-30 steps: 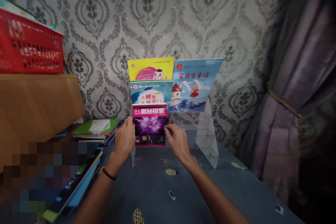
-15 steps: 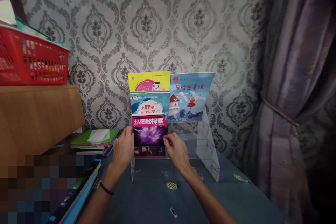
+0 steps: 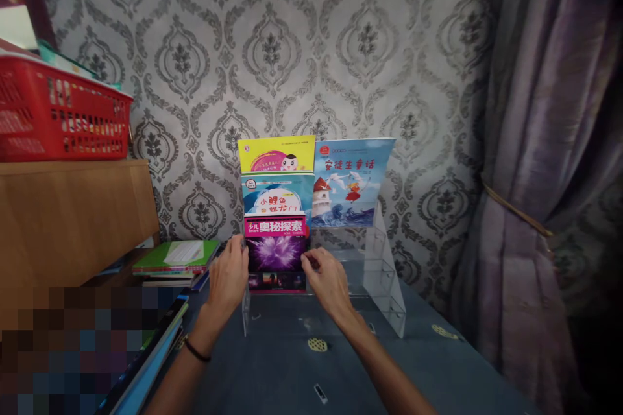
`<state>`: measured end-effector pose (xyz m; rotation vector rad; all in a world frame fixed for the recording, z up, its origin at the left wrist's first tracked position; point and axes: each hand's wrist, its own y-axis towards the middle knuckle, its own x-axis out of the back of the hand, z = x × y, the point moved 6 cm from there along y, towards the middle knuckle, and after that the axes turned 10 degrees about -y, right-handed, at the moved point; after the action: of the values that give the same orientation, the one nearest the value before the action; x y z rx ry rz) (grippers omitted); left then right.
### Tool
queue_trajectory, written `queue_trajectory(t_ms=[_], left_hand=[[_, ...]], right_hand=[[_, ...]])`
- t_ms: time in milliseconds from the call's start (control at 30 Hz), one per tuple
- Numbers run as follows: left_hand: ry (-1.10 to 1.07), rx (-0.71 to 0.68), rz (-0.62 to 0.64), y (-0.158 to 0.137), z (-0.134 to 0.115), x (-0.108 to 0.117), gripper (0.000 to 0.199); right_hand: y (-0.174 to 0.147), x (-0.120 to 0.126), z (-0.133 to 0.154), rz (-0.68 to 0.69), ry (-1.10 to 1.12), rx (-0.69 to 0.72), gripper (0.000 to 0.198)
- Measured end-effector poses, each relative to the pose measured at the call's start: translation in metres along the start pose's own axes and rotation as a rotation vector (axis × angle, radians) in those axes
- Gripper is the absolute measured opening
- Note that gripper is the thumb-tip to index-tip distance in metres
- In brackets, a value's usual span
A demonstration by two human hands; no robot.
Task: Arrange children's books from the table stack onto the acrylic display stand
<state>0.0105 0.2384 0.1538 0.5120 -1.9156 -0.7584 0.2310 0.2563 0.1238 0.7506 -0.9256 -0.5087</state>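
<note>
A book with a magenta title band and a purple burst on its cover (image 3: 276, 251) stands upright on a front tier of a clear acrylic display rack (image 3: 384, 272). My left hand (image 3: 228, 275) is closed at its left edge, the fingertips partly hidden beside the rack's side panel. Thumb and fingers of my right hand (image 3: 327, 275) pinch the right edge. Behind it, on higher tiers, stand a teal-blue book (image 3: 277, 191) and a yellow book (image 3: 272, 150). A light blue book (image 3: 349, 181) leans at the top right of the rack.
On the left, a red plastic basket (image 3: 68, 113) sits on a wooden cabinet (image 3: 73, 214). Stacked books (image 3: 175, 256) lie beside the rack, with more books (image 3: 150, 356) nearer me. The dark table (image 3: 272, 376) bears flat stickers; a curtain (image 3: 525, 240) hangs on the right.
Both hands stay at the sides of the magenta and purple book, which has hardly moved. The view has shifted slightly.
</note>
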Motion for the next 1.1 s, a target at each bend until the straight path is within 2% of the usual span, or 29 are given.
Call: queue_trajectory(t_ms=[167, 300, 400, 533, 700, 800, 933, 1100], left_hand=[[0.02, -0.015, -0.009, -0.008, -0.002, 0.005, 0.022], [0.078, 0.018, 0.033, -0.022, 0.013, 0.015, 0.026], [0.157, 0.023, 0.105, -0.038, 0.038, 0.025, 0.025], [0.31, 0.09, 0.223, -0.067, 0.09, 0.047, 0.026], [0.392, 0.252, 0.349, -0.105, 0.164, 0.081, 0.035], [0.376, 0.329, 0.419, -0.124, 0.195, 0.092, 0.039], [0.344, 0.343, 0.49, -0.142, 0.212, 0.089, 0.049], [0.314, 0.347, 0.532, -0.152, 0.215, 0.082, 0.067]], right_hand=[[-0.001, 0.005, 0.006, 0.018, 0.003, 0.007, 0.027], [-0.004, 0.008, 0.011, 0.045, 0.009, 0.018, 0.027], [-0.007, 0.008, 0.016, 0.064, 0.028, 0.015, 0.026], [-0.019, 0.003, 0.028, 0.11, 0.054, 0.05, 0.026], [-0.072, -0.014, 0.052, 0.326, 0.162, 0.185, 0.024], [-0.115, -0.022, 0.062, 0.456, 0.199, 0.267, 0.023], [-0.16, -0.027, 0.072, 0.588, 0.208, 0.378, 0.026], [-0.177, -0.026, 0.079, 0.64, 0.158, 0.468, 0.028]])
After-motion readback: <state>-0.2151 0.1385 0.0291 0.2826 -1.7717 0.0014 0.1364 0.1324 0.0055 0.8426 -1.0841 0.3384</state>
